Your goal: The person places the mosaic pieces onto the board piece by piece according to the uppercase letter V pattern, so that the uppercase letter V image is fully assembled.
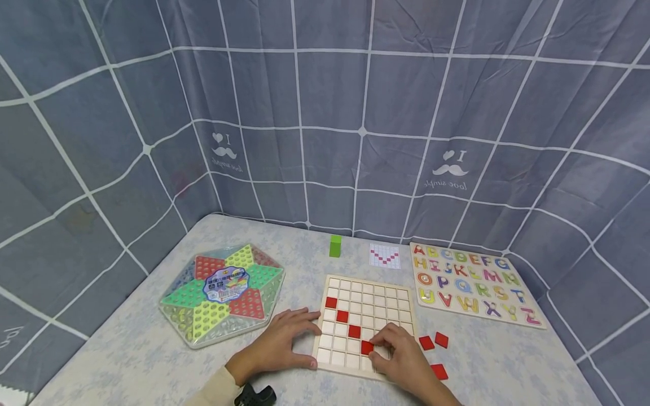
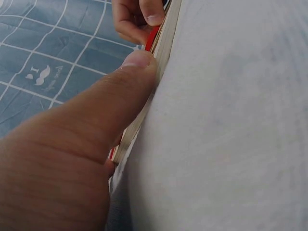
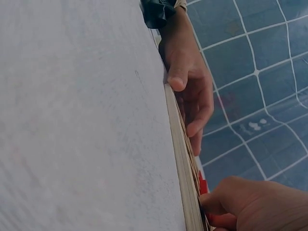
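A wooden grid board [image 1: 340, 358] lies flat, with red square tiles [image 1: 354, 331] running in a diagonal line from its left side down toward the front. At the lower end of that line, my right hand [image 1: 403, 361] pinches a red tile [image 1: 367, 347] between thumb and fingers, right at a cell. My left hand [image 1: 284, 341] rests against the board's left edge with thumb and fingers spread. In the left wrist view, the left thumb [image 2: 130, 79] touches the board's side. The right wrist view shows the right fingers [image 3: 226, 197] close over the board's edge beside red.
Several loose red tiles [image 1: 439, 371] lie right of the board. Behind it stand a green block [image 1: 335, 246] and a pattern card [image 1: 384, 256]. An alphabet board [image 1: 472, 282] is at right, a hexagonal Chinese checkers set [image 1: 223, 293] at left. A grid-patterned curtain [image 1: 330, 152] hangs behind.
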`<state>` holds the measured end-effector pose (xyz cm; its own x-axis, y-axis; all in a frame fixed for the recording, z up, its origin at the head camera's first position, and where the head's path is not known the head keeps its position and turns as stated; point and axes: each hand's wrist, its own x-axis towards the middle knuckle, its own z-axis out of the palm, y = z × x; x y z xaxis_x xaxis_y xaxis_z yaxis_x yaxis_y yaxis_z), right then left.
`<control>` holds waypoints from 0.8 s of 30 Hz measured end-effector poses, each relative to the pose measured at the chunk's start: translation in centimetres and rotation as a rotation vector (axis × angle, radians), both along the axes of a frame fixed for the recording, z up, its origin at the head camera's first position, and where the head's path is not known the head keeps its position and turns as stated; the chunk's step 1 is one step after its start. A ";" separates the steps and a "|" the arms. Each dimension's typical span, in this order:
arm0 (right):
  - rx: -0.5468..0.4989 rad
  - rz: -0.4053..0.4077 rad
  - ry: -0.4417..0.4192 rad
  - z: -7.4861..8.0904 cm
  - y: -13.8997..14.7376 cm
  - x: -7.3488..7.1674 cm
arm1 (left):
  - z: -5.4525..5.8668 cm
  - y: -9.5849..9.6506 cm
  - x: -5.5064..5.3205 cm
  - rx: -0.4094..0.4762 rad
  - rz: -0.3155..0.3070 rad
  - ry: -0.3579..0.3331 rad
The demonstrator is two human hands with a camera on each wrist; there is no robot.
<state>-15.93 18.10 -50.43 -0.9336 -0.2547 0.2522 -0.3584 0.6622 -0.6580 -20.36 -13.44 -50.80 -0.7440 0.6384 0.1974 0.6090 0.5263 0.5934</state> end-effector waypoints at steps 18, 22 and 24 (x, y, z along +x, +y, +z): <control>-0.017 0.002 0.027 0.1 0.0 -0.1 | 0.0 0.0 -0.1 0.003 0.007 -0.009; -0.030 0.015 0.037 0.0 0.1 -0.1 | 0.0 0.0 -0.1 0.006 0.004 -0.012; -0.031 0.023 0.040 0.1 0.1 -0.1 | 0.0 -0.1 -0.1 0.006 0.004 -0.007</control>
<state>-16.02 18.21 -50.32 -0.9166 -0.2675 0.2972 -0.3997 0.6331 -0.6629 -20.41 -13.49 -50.77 -0.7482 0.6341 0.1955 0.6024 0.5256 0.6007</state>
